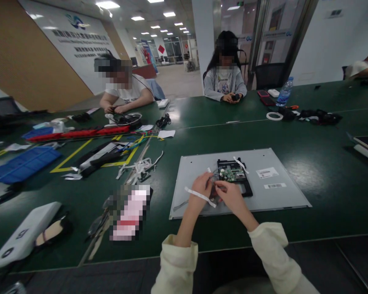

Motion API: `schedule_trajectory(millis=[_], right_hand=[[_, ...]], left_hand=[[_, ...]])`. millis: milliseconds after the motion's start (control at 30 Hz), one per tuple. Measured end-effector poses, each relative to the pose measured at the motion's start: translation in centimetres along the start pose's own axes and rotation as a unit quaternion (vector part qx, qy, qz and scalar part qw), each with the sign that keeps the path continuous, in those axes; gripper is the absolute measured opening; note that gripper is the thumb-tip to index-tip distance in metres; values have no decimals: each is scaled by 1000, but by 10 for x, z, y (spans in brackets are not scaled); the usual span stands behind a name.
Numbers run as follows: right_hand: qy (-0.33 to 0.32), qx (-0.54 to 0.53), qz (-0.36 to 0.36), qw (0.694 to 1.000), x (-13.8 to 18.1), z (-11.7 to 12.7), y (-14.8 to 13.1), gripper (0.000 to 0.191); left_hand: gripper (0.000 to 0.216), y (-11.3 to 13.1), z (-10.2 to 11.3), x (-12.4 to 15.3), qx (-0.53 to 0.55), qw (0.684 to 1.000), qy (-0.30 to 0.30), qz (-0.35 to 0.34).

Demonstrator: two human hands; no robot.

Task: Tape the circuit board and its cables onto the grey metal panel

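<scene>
A flat grey panel (199, 163) lies on the green table in front of me, a black frame (248, 187) with a green circuit board (231, 174) resting on it. At the frame's left side, my left hand (202, 185) is closed, fingers bent over a thin grey cable (215, 176) by the board. Close beside it, my right hand (231, 197) pinches thumb and fingers together; what lies between the fingertips is too small to tell. One white tape strip (199, 197) lies across my left hand near the wrist. Another tape strip (241, 164) is on the board's upper edge.
Left of the panel are crumpled white strips (141, 168), a blurred pink-and-white item (131, 214), a white device (26, 234) and a blue tray (23, 163). Across the table sit two people (125, 90). A water bottle (284, 93) and tape roll (274, 116) stand at far right.
</scene>
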State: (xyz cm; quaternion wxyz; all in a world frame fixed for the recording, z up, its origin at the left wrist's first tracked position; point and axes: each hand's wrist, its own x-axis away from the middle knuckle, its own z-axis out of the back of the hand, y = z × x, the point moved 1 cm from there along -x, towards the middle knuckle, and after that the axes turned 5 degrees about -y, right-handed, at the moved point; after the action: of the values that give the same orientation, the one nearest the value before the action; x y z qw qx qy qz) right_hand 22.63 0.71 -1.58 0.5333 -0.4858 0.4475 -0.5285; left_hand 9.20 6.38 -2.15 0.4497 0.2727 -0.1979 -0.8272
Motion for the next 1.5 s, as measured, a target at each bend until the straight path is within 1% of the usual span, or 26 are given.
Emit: schedule_trajectory(millis=[100, 300, 400, 567, 667, 767, 900, 967, 1033, 1267, 1400, 1500], right_hand=[[-2, 11, -9, 1000, 0, 0, 0, 33], [-5, 66, 14, 998, 0, 2, 3, 36], [-3, 73, 19, 997, 0, 3, 5, 37], [-9, 77, 10, 997, 0, 3, 3, 34], [-6, 108, 10, 994, 0, 4, 0, 31], [-3, 144, 20, 989, 1, 5, -4, 30], [-1, 159, 24, 987, 1, 7, -6, 30], [2, 156, 27, 987, 1, 7, -5, 28], [-9, 140, 23, 990, 0, 8, -4, 27], [-44, 102, 0, 994, -1, 9, -3, 26], [-55, 116, 17, 992, 3, 6, -5, 25], [-35, 125, 41, 991, 8, 6, -10, 31]], left_hand=[[32, 0, -3, -1, -47, 998, -15, 36], [37, 7, -4, -3, -112, 991, -36, 66], [39, 12, -3, -5, -130, 987, -40, 82], [40, 15, 1, -11, -133, 985, -50, 101], [38, 17, 2, -11, -133, 984, -52, 103], [37, 21, 3, -10, -132, 984, -49, 105], [35, 26, 2, -11, -133, 984, -35, 112], [33, 27, 0, -13, -135, 983, -26, 119], [32, 28, 0, -15, -139, 982, -23, 126], [35, 22, -1, -16, -133, 983, -32, 124], [36, 17, -1, -16, -124, 983, -34, 128], [36, 16, -2, -14, -116, 985, -33, 126]])
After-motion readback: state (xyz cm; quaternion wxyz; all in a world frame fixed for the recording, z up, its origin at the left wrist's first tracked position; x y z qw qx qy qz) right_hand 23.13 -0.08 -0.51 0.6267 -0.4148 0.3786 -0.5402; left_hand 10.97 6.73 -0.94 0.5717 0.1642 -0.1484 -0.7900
